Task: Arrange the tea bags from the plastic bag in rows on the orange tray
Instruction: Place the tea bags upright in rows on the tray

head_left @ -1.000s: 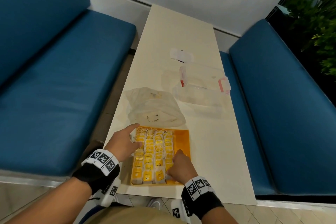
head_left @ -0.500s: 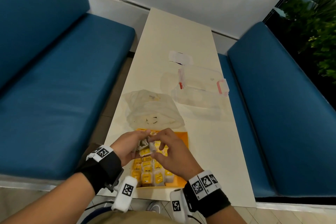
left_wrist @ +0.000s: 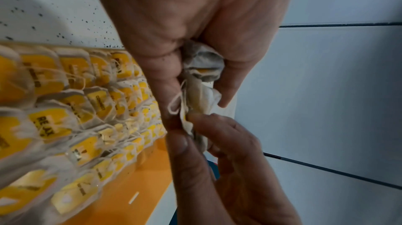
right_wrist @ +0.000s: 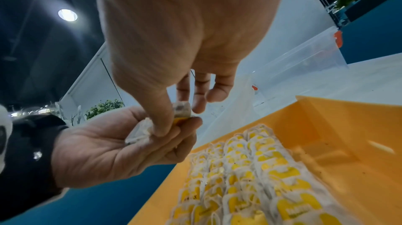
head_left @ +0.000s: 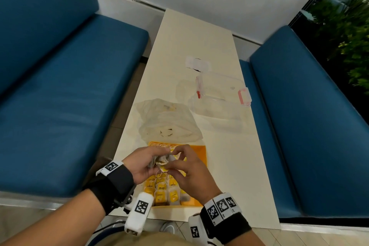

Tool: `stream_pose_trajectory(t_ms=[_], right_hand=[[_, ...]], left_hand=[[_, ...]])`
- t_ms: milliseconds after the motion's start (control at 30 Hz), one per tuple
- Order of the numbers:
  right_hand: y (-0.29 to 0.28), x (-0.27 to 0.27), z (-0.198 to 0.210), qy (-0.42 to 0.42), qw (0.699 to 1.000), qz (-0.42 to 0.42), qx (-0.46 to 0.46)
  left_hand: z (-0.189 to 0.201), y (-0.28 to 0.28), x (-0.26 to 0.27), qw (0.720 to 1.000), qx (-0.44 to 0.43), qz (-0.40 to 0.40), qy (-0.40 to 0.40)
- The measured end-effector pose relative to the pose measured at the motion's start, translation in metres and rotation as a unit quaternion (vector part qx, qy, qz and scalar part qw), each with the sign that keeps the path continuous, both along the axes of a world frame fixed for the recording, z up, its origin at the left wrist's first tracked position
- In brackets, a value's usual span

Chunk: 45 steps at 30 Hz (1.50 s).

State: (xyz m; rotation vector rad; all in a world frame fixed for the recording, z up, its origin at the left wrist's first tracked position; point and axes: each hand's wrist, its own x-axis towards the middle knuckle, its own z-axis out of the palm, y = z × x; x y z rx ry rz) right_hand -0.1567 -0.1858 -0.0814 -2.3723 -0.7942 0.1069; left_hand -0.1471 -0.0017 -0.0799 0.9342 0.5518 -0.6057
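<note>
**Both hands work a small bunch of tea bags above the tray**

The left hand (head_left: 142, 163) is cupped palm-up above the far half of the orange tray (head_left: 200, 152), its fingers curled round a small bunch of tea bags (head_left: 160, 161). In the left wrist view the bunch (left_wrist: 203, 67) sits crumpled between thumb and fingers, with a loop of white string hanging out. The right hand (head_left: 188, 168) meets it from the other side: its thumb and forefinger pinch one bag of that bunch (right_wrist: 181, 111) by the end with the yellow tag, while its other fingers stay loosely spread above. Both hands are clear of the tray, holding the bags in the air.

Below them the tray lies at the near end of the pale counter (head_left: 225, 166). Rows of tea bags with yellow tags (head_left: 162, 187) fill its left and middle part, overlapping like tiles; a strip of bare orange floor (right_wrist: 339, 165) shows along the right side.

Just beyond the tray lies the plastic bag (head_left: 167, 122), crumpled and mostly flat, touching or almost touching the tray's far rim. To its right, farther back, sits a clear plastic box with red clips (head_left: 221, 94). Blue benches (head_left: 65, 90) flank the counter on both sides.
</note>
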Motion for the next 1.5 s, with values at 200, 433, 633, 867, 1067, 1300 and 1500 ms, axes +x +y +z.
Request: stream_pose_trajectory(t_ms=[200, 433, 633, 867, 1067, 1300, 1500], right_hand=[[-0.004, 0.005, 0.008, 0.072, 0.988, -0.072, 0.118], [-0.018, 0.019, 0.019, 0.252, 0.934, -0.127, 0.218], [-0.012, 0.019, 0.015, 0.332, 0.892, -0.156, 0.266], [-0.005, 0.019, 0.012, 0.356, 0.854, -0.204, 0.319], [-0.011, 0.022, 0.011, 0.338, 0.866, -0.217, 0.299], [-0.012, 0.027, 0.015, 0.321, 0.849, -0.244, 0.342], [-0.008, 0.027, 0.018, 0.296, 0.889, -0.237, 0.256]], left_hand=[[-0.009, 0.003, 0.001, 0.999, 0.036, 0.012, -0.028], [-0.010, 0.003, 0.001, 0.996, 0.052, -0.019, -0.071], [-0.007, -0.008, -0.002, 0.959, 0.140, -0.103, -0.225], [-0.012, -0.011, 0.004, 0.932, 0.226, -0.091, -0.267], [-0.014, -0.011, 0.009, 0.939, 0.254, -0.050, -0.228], [-0.006, -0.013, 0.007, 0.922, 0.253, -0.114, -0.270], [-0.015, -0.009, 0.010, 0.900, 0.316, -0.111, -0.279]])
